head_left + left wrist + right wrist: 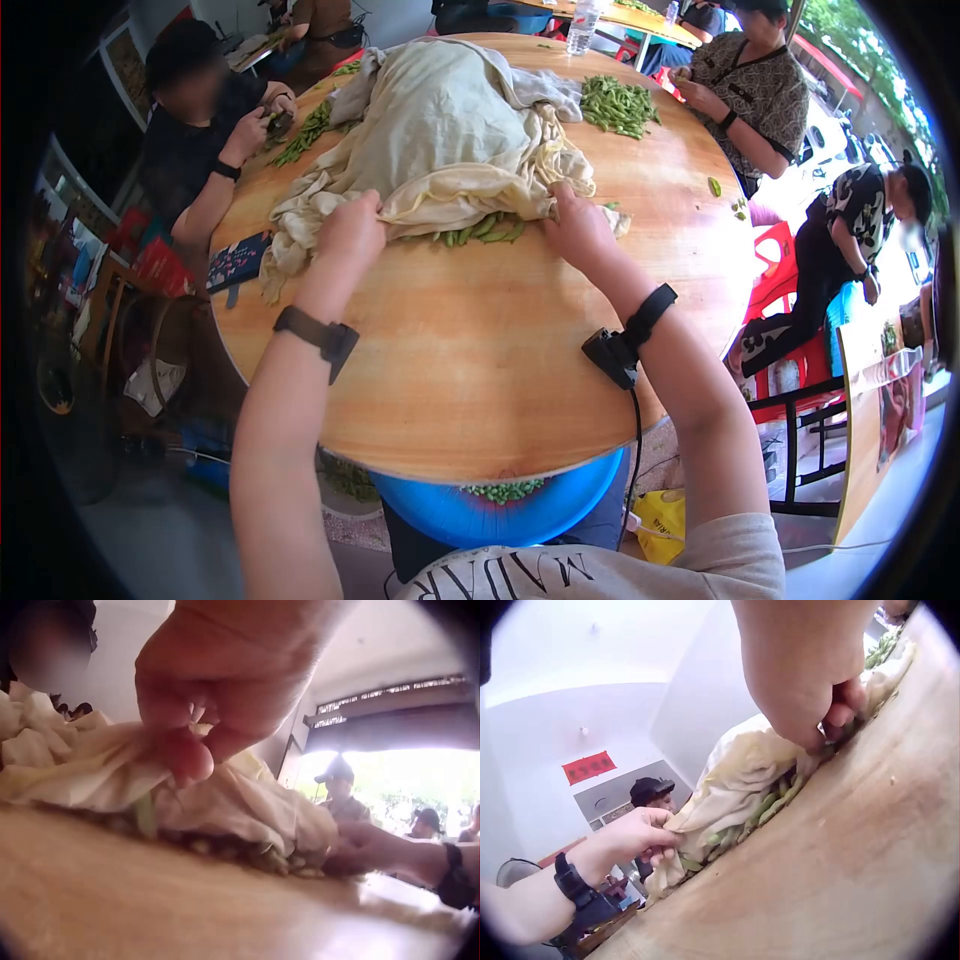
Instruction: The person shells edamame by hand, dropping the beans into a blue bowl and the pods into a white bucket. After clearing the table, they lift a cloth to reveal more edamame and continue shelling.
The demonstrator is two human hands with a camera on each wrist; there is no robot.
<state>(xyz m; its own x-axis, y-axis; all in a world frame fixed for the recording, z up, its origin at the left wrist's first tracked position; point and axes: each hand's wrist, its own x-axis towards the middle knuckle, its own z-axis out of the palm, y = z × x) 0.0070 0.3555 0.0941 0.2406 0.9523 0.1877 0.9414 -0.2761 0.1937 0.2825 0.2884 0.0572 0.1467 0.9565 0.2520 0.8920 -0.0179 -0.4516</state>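
Observation:
A large pale cloth (440, 110) lies heaped over a mound on the round wooden table (450, 360). Green pods (485, 230) show from under its near edge, between the two hands. My left hand (350, 235) pinches the cloth's edge at the left; in the left wrist view the thumb and fingers of that hand (225, 682) close on a fold of cloth (90, 765). At the right, my right hand (582, 230) grips the edge too, its fingertips partly hidden in the right wrist view, close to the pods (780, 799) and the tabletop.
Loose pods (618, 105) lie at the back right, others (305, 135) at the left. A dark patterned packet (238, 262) rests on the left edge. A clear bottle (582, 27) stands at the back. People sit at both sides. Below the near edge is a blue basin (430, 510).

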